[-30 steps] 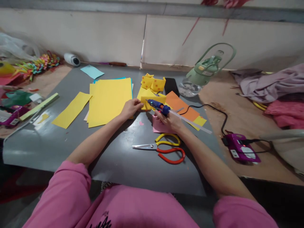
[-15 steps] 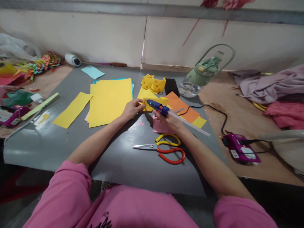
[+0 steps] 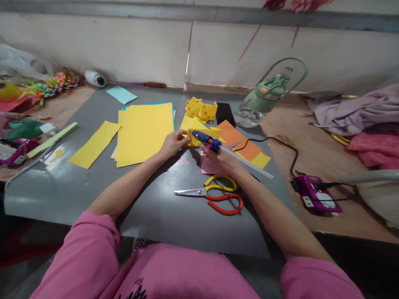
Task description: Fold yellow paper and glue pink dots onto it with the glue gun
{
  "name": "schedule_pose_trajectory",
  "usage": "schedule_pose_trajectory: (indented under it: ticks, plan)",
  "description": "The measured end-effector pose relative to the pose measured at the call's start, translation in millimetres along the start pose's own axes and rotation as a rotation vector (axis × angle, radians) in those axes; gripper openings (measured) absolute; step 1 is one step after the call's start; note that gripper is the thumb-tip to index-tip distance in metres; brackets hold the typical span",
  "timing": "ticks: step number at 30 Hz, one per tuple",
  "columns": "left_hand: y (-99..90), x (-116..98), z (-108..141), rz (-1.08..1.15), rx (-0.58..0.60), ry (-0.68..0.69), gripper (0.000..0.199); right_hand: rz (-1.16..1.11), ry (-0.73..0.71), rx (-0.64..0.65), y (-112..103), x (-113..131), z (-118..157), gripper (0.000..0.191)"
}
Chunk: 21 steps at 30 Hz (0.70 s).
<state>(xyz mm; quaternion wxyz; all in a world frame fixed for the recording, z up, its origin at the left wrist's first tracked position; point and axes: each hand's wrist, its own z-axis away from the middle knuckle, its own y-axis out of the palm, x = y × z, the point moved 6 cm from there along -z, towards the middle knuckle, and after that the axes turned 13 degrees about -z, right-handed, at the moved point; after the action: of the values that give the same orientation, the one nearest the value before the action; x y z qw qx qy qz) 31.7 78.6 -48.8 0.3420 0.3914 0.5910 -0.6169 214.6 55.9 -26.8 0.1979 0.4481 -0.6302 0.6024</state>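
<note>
My right hand (image 3: 220, 158) is closed around a blue hot glue gun (image 3: 206, 140), and a long clear glue stick (image 3: 249, 162) sticks out of its back end. The gun's nozzle points left at a folded yellow paper piece (image 3: 213, 132). My left hand (image 3: 174, 143) pinches the left edge of that paper piece. Just behind it stand yellow folded paper shapes with orange spots (image 3: 201, 110). A pink paper (image 3: 208, 165) lies partly under my right hand. Scissors (image 3: 205, 192) with one yellow and one red handle rest in front of my hands.
A stack of yellow paper (image 3: 143, 133) and a yellow strip (image 3: 95, 144) lie to the left. Orange paper (image 3: 241, 141), a black phone (image 3: 225, 113) and a green-lidded bottle (image 3: 262, 99) are on the right. The gun's black cord (image 3: 289, 151) runs to a purple power strip (image 3: 316, 194).
Almost nothing differs. The rear of the glue stick has shifted very slightly to the left, while both hands stay in place at the yellow paper piece.
</note>
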Motion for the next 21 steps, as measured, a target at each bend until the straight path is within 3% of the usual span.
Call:
schedule_pose_trajectory:
  ticks: [21]
  plan:
    - [-0.8, -1.8, 0.0, -0.014, -0.006, 0.007, 0.02, 0.155, 0.051, 0.003, -3.9, 9.1, 3.1, 0.034]
